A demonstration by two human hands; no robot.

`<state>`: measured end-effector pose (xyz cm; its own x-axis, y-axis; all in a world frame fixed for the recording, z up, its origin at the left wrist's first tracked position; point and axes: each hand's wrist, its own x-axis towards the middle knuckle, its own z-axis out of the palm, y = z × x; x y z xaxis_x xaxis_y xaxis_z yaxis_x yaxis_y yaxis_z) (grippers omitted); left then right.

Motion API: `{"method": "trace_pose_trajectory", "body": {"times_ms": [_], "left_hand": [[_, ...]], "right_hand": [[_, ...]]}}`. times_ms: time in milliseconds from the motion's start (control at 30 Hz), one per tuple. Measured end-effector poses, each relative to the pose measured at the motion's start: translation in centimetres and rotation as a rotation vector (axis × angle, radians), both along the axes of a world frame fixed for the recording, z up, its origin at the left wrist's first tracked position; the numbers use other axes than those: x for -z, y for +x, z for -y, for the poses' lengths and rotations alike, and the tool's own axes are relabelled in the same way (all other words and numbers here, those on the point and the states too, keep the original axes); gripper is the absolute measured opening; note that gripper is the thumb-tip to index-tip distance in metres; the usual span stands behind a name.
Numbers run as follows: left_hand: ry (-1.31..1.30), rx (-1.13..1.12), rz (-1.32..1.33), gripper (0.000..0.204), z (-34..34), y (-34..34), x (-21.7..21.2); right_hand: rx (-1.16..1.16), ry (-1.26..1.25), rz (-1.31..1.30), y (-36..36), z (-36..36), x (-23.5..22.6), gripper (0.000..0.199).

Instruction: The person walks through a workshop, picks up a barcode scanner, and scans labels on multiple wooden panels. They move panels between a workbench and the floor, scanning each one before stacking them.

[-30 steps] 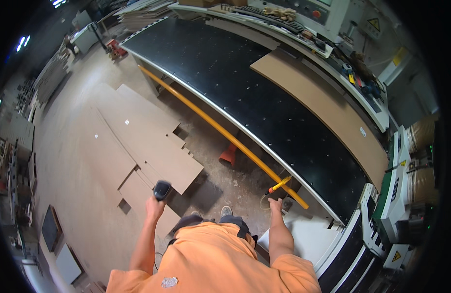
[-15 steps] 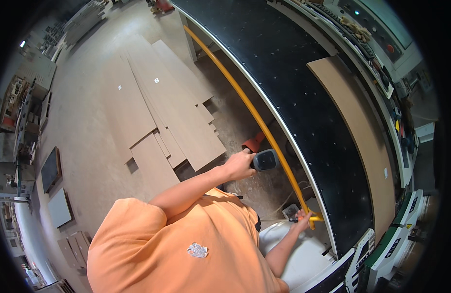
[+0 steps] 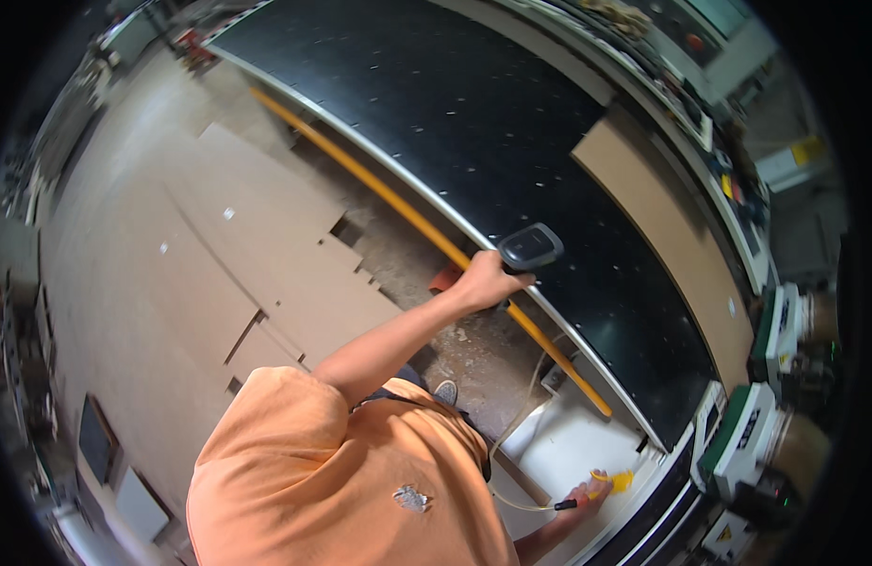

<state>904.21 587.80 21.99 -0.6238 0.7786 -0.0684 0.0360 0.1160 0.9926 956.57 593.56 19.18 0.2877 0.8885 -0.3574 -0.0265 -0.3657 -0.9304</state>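
Note:
My left hand is closed around the grip of a black handheld barcode scanner. The scanner's head reaches over the pale front edge of a black-topped machine table. Near the lower right, my right hand is wrapped round a yellow air blow gun. A thin pale hose runs to its black end. This hand is above a white surface by the table's near end. A long brown panel lies along the far side of the tabletop.
An orange-yellow bar runs along the table's front. Several large brown panels lie flat on the left. Green-and-white machine units stand at the lower right. Gloves and tools line the machine's far side. A red object sits under the bar.
The whole view has turned. My left hand has carried the scanner from beside the bar to over the table edge. My right hand has moved away from the bar's end, toward me.

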Motion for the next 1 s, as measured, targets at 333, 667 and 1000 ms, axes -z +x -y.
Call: {"method": "trace_pose_trajectory", "body": {"times_ms": [333,667,1000], "left_hand": [[-0.056,0.06,0.13,0.024,-8.4,-5.3,3.8],[-0.094,0.055,-0.006,0.028,-8.5,-4.9,4.1],[-0.018,0.043,0.01,0.024,-8.6,-4.8,4.8]], "right_hand": [[-0.95,-0.212,-0.29,-13.6,8.2,-6.5,0.074],[-1.206,-0.228,-0.344,-14.5,6.5,-8.2,0.075],[-0.724,-0.224,-0.027,-15.0,4.7,-2.0,0.047]]}}
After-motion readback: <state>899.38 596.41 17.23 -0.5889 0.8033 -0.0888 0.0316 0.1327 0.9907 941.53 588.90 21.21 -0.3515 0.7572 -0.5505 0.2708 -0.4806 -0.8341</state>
